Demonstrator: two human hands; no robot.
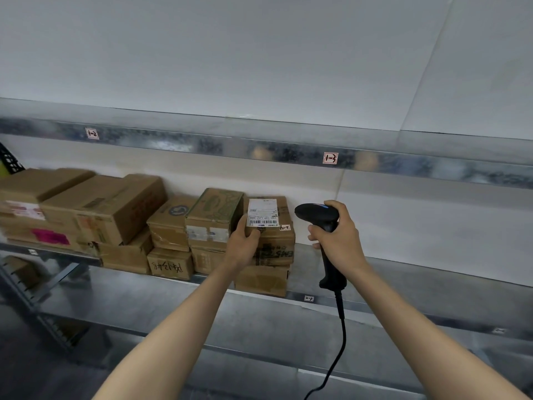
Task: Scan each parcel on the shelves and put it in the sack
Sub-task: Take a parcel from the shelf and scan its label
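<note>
Left hand (245,241) grips the near-left corner of the labelled parcel (277,235), fingers curled round its edge. Right hand (336,235) is wrapped round the scanner (317,213). Handle roughly upright, head pointing left at the parcel's white label (262,212), barcode running left-right. Parcel tops the rightmost stack on the metal shelf (375,272), just left of the scanner. More cardboard boxes (109,209) crowd leftward. Black cable (340,342) hangs below the handle.
</note>
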